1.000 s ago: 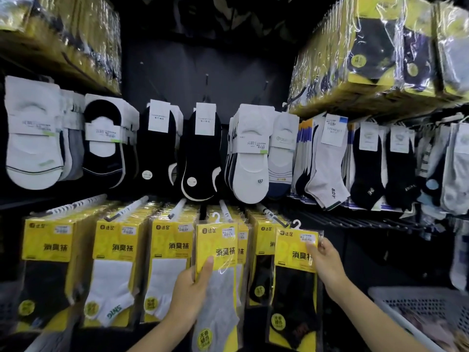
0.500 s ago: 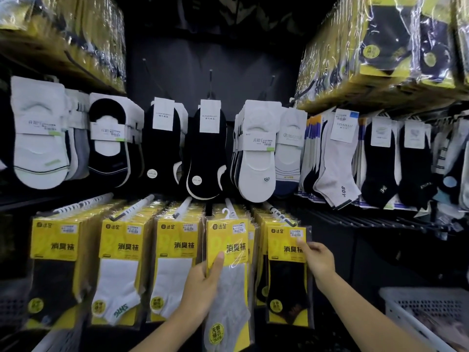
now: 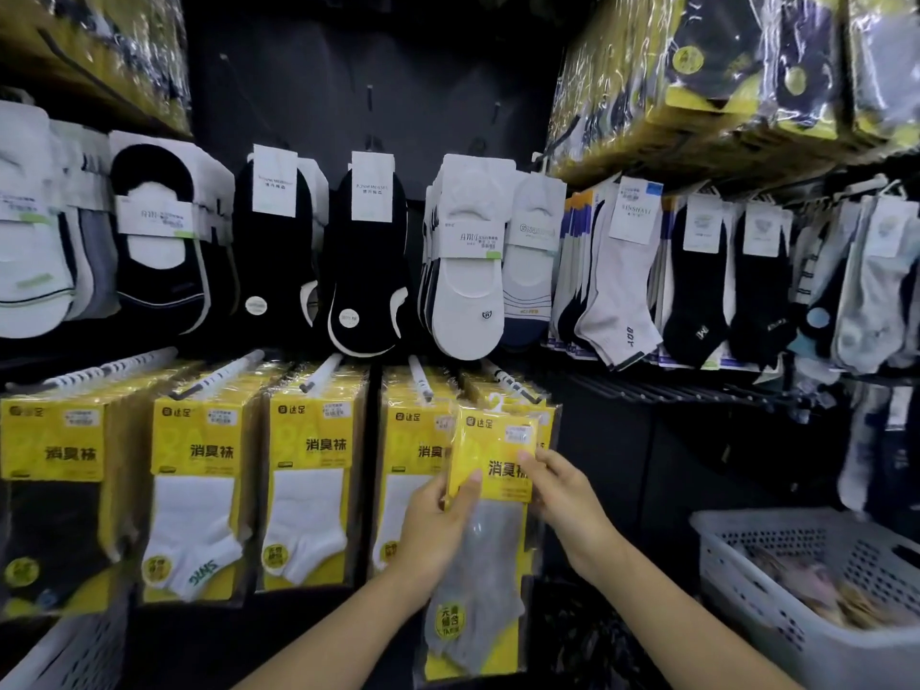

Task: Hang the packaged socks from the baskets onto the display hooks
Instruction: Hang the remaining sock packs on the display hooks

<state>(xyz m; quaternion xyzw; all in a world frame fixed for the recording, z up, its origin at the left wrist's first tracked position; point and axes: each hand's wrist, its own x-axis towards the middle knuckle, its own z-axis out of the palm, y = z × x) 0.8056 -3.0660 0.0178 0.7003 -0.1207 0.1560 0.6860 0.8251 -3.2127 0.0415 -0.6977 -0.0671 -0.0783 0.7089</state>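
A yellow packet of grey socks hangs in front of the lower row of yellow packets. My left hand grips its left edge, thumb on the front. My right hand pinches its right edge at the yellow card. The packet's small white hanger sits just below the tip of the rightmost display hook; whether it is on the hook I cannot tell. Hooks to the left carry full stacks of matching packets.
A white plastic basket with more goods stands at the lower right. Part of another basket shows at the lower left. Loose socks hang on the middle row, and wrapped bundles fill the top shelves.
My right hand has let go of the black sock packet on the rightmost hook and come to the grey packet. My left hand has carried the grey packet rightward, in front of that hook.
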